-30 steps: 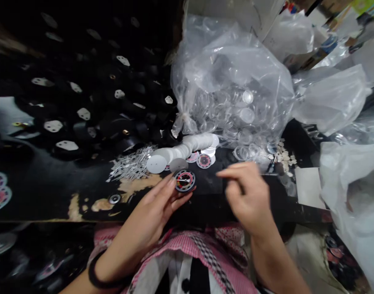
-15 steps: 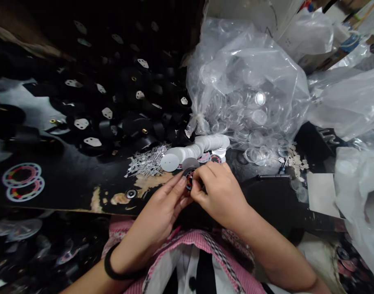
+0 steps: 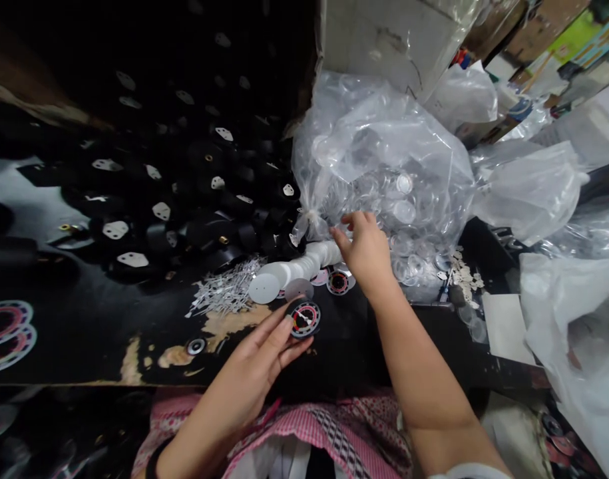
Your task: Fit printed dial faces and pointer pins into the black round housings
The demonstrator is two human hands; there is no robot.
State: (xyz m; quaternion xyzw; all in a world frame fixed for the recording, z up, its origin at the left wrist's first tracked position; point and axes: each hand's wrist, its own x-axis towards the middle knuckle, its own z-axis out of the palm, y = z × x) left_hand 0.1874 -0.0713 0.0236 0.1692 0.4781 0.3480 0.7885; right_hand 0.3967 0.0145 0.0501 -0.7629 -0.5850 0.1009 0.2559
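A small round pressure gauge (image 3: pixel 305 318) with a black case, a red-marked dial and a white pointer is gripped at its left side by my left hand (image 3: pixel 264 349). Its face is turned up, with no clear cover visible over it. My right hand (image 3: pixel 367 249) is raised over the right end of a row of white discs (image 3: pixel 284 271), its fingers apart and nothing seen in them. Just beyond it lies a clear plastic bag (image 3: pixel 384 133) of round transparent covers. Printed dials (image 3: pixel 339 283) rest below the row of discs.
A heap of white pointers (image 3: pixel 227 289) lies left of the discs. Many black gauge cases (image 3: pixel 219 226) fill the back left. Loose clear covers (image 3: pixel 408 267), small pale plates (image 3: pixel 466 276) and a white card (image 3: pixel 508 329) are on the right. Larger dials (image 3: pixel 7 336) lie far left.
My right hand has let go of the gauge and moved up and away toward the bag. The gauge stays in my left hand, its dial now uncovered. The view has shifted somewhat.
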